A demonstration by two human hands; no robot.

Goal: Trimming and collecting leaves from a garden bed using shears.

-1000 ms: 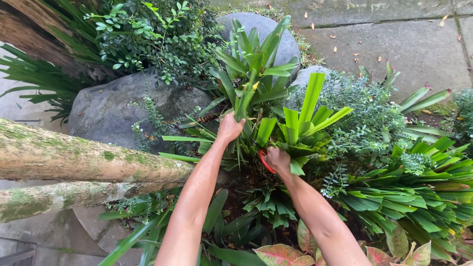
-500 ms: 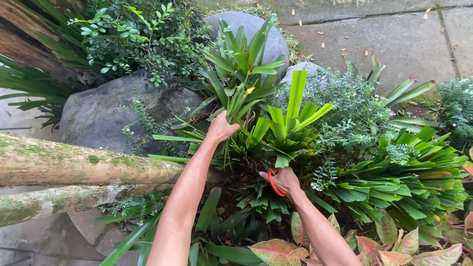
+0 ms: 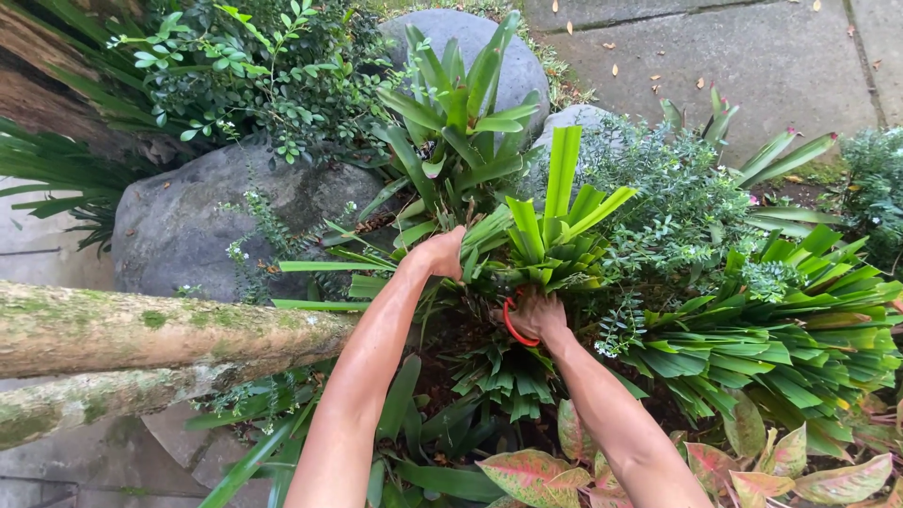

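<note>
My left hand (image 3: 440,253) grips a bunch of long green leaves (image 3: 489,226) of a strap-leaved plant and bends them over to the right. My right hand (image 3: 536,315) is closed around red-handled shears (image 3: 509,325), held low at the base of the cut-leaf plant (image 3: 555,235), just under its stubby trimmed leaves. The blades are hidden in the foliage. Both forearms reach up from the bottom edge of the view.
A mossy trunk (image 3: 141,329) lies across the left side. Grey boulders (image 3: 188,216) sit behind the plants, another boulder (image 3: 489,47) farther back. Paving slabs (image 3: 734,66) with fallen leaves lie at top right. Fan-leaved plants (image 3: 781,329) and pink-green leaves (image 3: 536,470) crowd the right and bottom.
My left hand has pulled the leaf bunch down and to the right. My right hand with the shears has moved back up under the cut-leaf plant.
</note>
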